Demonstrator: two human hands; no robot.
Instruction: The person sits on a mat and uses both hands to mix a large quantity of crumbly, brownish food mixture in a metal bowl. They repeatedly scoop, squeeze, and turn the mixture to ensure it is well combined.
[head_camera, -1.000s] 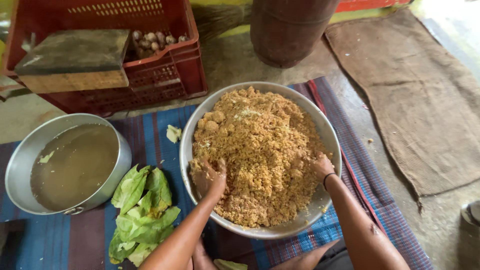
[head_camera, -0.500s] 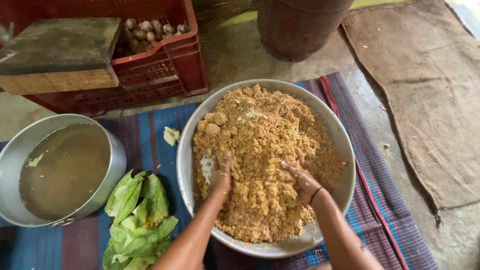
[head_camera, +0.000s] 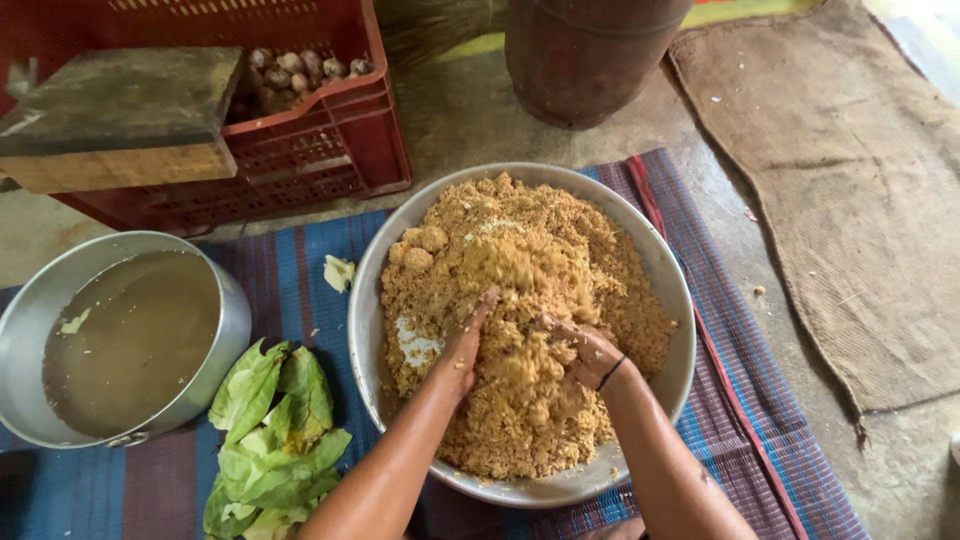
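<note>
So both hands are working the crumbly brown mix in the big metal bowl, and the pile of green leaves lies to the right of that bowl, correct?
Not quite. The head view shows the green leaves to the left of the metal bowl, below the pot of murky liquid. The rest holds: left hand and right hand are both in the crumbly brown mix.

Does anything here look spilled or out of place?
A pale scrap lies alone on the striped mat, apart from the leaf pile. Bits float in the pot's murky water. Otherwise nothing stands out.

Crumbly brown mixture (head_camera: 520, 300) heaped in a wide metal bowl (head_camera: 668, 270) — on the striped mat
</note>
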